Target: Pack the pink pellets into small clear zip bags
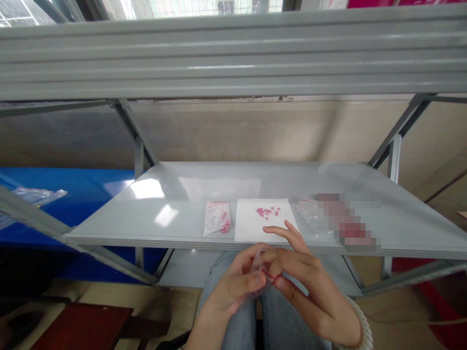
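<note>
At the far left, clear plastic packets (pixel 44 196) lie on a blue surface (pixel 93 194), with a reddish-brown wooden seat (pixel 82 328) below. On the grey surface (pixel 189 182), a zip bag (pixel 214 216) lies flat, pink bead-like pieces (pixel 225 226) gathered toward its lower right.

In front of the surface, over the lap, the left hand (pixel 237 279) pinches a small clear bag (pixel 257 262) between thumb and forefinger. The bag has a curved red edge (pixel 270 278), probably its zip line; whether it holds anything is hard to tell. Beyond it, white paper (pixel 246 226) carries loose pink pieces (pixel 260 212) in a loose cluster.

The right hand (pixel 306 284), a pale braided cuff (pixel 361 321) at its wrist, pinches the red edge with thumb and forefinger; its outer fingers (pixel 292 236) spread toward the paper. Whether they touch it is unclear.

Working this edge probably goes best with the left pinch firm and the right fingers moving in small, gentle shifts, so the thin film does not stretch. Keeping those outer fingers lifted should avoid nudging the paper.

Farther right lie another clear bag (pixel 309 216) and a pixelated, unreadable patch (pixel 350 226).
</note>
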Available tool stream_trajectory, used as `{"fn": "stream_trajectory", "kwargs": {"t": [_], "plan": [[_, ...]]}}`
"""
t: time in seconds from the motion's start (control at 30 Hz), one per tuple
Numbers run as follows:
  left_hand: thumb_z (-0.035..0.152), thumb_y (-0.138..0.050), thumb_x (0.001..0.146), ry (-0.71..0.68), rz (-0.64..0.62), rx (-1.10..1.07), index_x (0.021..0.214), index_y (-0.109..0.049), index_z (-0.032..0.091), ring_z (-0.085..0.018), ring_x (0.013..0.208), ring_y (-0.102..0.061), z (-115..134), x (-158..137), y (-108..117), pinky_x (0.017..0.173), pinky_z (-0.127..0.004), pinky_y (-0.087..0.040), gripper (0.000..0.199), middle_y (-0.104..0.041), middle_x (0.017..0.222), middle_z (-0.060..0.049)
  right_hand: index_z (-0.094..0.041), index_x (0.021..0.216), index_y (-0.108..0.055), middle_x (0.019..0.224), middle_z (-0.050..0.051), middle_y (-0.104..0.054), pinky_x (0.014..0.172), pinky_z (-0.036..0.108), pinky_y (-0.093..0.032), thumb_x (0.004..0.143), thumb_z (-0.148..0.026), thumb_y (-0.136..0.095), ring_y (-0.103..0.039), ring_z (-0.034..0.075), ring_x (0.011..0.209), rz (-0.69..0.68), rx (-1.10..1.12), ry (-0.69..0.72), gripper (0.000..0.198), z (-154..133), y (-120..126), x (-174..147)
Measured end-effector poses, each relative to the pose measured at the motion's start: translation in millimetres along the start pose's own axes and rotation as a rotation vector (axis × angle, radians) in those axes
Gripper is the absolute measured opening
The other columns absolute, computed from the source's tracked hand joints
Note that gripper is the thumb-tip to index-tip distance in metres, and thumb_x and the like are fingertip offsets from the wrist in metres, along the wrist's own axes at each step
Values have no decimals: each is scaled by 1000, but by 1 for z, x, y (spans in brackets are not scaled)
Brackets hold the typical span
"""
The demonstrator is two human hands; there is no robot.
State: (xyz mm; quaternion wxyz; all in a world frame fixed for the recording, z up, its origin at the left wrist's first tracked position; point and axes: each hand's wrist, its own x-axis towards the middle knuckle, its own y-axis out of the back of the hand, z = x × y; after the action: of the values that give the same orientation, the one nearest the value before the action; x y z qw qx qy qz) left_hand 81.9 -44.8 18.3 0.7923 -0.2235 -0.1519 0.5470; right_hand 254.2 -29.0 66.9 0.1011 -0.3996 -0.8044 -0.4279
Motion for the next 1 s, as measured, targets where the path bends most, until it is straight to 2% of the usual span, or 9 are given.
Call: {"fn": "stream_trajectory", "kwargs": {"t": [0.13,0.23,0.33,0.43,0.5,0.57,0.7,0.83,1.0], "plan": [[54,-85,63,-38,-10,-13,96,-69,15,-10,61,-43,-1,-1,1,59,-21,-35,54,-49,73,1,-25,91,-56,84,0,-67,119,58,-17,90,-7,-50,-56,27,119,50,30,18,18,2,-3,1],[52,-83,67,-73,-24,5,94,-69,16,-10,61,-46,5,-1,3,61,-22,-38,48,-54,74,0,-25,104,-62,99,5,-69,114,57,-29,87,-10,-54,-60,28,113,182,65,54,23,3,-5,1],[51,-82,68,-147,-7,145,101,-68,17,-16,75,-56,26,-1,7,70,-26,-44,50,-63,83,-4,-25,119,-62,116,9,-67,107,54,-39,89,-13,-53,-56,30,119,401,97,19,34,8,-7,0],[49,-79,73,-283,8,436,110,-65,19,-22,91,-61,62,2,16,84,-34,-47,49,-66,95,-7,-24,115,-66,110,10,-68,99,51,-45,92,-15,-51,-59,29,112,510,118,-58,28,16,-11,1],[40,-75,77,-400,37,753,113,-64,19,-24,101,-60,89,9,23,91,-37,-47,43,-65,107,-9,-23,109,-67,104,9,-69,95,49,-48,94,-16,-51,-62,28,105,512,115,-91,24,24,-16,3],[33,-72,80,-454,13,1017,115,-62,20,-25,107,-59,112,23,32,96,-39,-46,39,-65,115,-9,-23,108,-67,101,9,-70,93,47,-49,95,-17,-51,-63,26,101,491,86,-101,22,33,-22,6],[34,-65,85,-430,-102,1439,117,-59,19,-22,109,-61,132,64,57,98,-38,-46,36,-66,118,-8,-20,110,-65,101,9,-70,88,45,-51,95,-15,-50,-62,26,98,422,-58,-117,22,51,-35,11],[31,-69,77,-360,-215,1585,113,-62,16,-23,104,-63,127,103,85,95,-38,-47,39,-68,114,-10,-18,109,-64,98,11,-69,83,45,-52,94,-12,-48,-60,27,95,345,-183,-126,23,63,-44,12],[29,-70,71,-274,-354,1736,113,-65,19,-26,105,-64,118,128,105,97,-39,-43,44,-70,114,-8,-16,115,-63,100,12,-68,85,47,-52,91,-10,-48,-59,28,96,301,-276,-153,28,66,-48,13]]}}
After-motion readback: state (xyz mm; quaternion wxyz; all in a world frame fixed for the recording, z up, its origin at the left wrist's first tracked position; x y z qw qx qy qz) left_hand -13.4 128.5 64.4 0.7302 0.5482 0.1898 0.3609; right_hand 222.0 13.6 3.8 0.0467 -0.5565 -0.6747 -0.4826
